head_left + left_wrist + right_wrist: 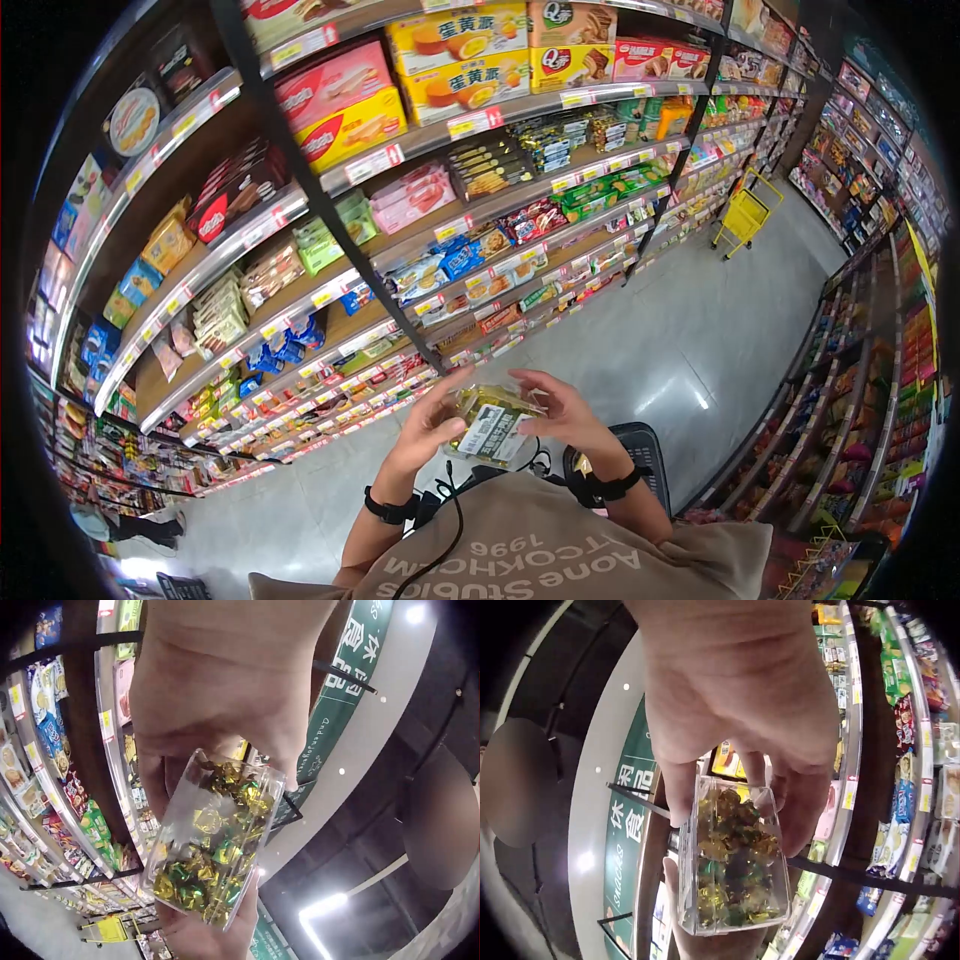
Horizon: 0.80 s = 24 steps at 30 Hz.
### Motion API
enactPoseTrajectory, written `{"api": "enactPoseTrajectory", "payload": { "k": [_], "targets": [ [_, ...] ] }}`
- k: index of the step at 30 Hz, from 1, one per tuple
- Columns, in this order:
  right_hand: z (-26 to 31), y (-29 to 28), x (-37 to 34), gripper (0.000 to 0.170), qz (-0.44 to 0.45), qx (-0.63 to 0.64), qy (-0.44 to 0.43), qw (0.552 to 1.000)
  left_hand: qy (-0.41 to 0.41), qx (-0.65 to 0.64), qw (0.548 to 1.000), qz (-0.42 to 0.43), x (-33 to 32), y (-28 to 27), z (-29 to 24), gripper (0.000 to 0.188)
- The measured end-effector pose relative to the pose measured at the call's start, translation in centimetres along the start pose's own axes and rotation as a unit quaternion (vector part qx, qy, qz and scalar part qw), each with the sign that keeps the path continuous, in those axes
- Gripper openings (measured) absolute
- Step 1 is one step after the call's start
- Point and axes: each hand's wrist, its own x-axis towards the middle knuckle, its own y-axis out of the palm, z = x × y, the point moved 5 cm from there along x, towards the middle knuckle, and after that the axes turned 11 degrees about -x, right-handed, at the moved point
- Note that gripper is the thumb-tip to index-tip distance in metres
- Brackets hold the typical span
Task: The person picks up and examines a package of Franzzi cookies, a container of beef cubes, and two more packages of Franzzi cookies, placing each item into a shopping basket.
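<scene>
A clear plastic box of candies in gold and green foil (492,428) is held up in front of the person's chest, its white printed label facing the head camera. The left hand (432,425) grips one side of it, thumb on the near face. On the opposite side the right hand (562,412) grips it too, with its thumb near the label. Through the clear wall in the left wrist view, the wrapped candies (214,847) show as a loose heap. The right wrist view has the box (739,859) between thumb and fingers.
Long shelves (430,125) of boxed and bagged snacks run along the left side. A black basket (640,455) is beside the person's right arm. Farther down the aisle stands a yellow cart (746,215). More stocked shelving (850,400) lines the right. A black cable (455,520) hangs across the shirt.
</scene>
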Motion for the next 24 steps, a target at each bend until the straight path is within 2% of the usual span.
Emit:
{"api": "enactPoseTrajectory", "payload": {
  "k": [2, 3, 5, 8, 11, 14, 17, 24],
  "targets": [
    [-0.3, -2.1, -0.2, 0.074, -0.018, 0.034, -0.011, 0.999, 0.039, -0.008, 0.999, 0.010, 1.9, 1.2, 0.0, 0.087],
    [-0.8, -3.1, -0.2, 0.074, -0.036, 0.059, -0.022, 0.997, 0.061, -0.011, 0.998, 0.008, 2.9, 1.3, 0.5, 0.095],
    [-1.7, -5.3, 0.1, 0.074, -0.073, 0.108, -0.045, 0.990, 0.057, -0.042, 0.997, 0.022, 4.0, 2.5, 1.1, 0.097],
    [-2.7, -7.9, 0.1, 0.071, -0.093, 0.174, -0.024, 0.980, 0.035, -0.078, 0.996, 0.036, 6.3, 3.6, 2.3, 0.097],
    [-1.7, -9.1, 0.4, 0.070, -0.067, 0.151, -0.019, 0.986, 0.009, -0.065, 0.998, 0.011, 8.3, 4.4, 3.6, 0.091],
    [-3.2, -10.0, 1.0, 0.068, -0.075, 0.180, -0.014, 0.981, -0.036, -0.076, 0.996, 0.009, 9.7, 3.7, 4.1, 0.087],
    [-3.1, -10.7, 2.6, 0.067, -0.054, 0.194, 0.007, 0.980, -0.034, -0.070, 0.997, -0.007, 11.4, 2.6, 4.2, 0.087],
    [-2.3, -13.2, 7.4, 0.063, -0.129, 0.174, -0.002, 0.976, -0.050, -0.147, 0.988, 0.009, 18.0, -0.4, 5.2, 0.087]
  ]
}}
